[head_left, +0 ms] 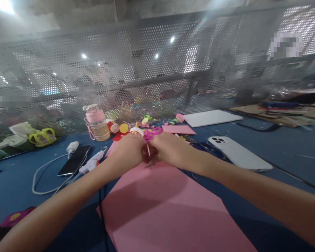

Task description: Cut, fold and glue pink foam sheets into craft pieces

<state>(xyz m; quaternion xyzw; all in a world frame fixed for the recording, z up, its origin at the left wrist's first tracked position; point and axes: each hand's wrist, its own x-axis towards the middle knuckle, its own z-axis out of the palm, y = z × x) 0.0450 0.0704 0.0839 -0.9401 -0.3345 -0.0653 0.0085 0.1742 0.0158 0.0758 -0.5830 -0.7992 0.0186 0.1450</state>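
My left hand and my right hand meet in the middle of the view, fingers closed and pinched together. A small pale pink strip shows between their fingertips; it looks like paper, and most of it is hidden by the fingers. Below the hands a large sheet of pink paper lies on the blue table and runs toward me. Just behind the fingers are a magenta cut-out piece and a round white-rimmed piece.
Left stand a pink-lidded bottle, a glue gun, a black phone with a white cable, and a yellow craft piece. Right lie a white phone and white board. A perforated metal screen rises behind.
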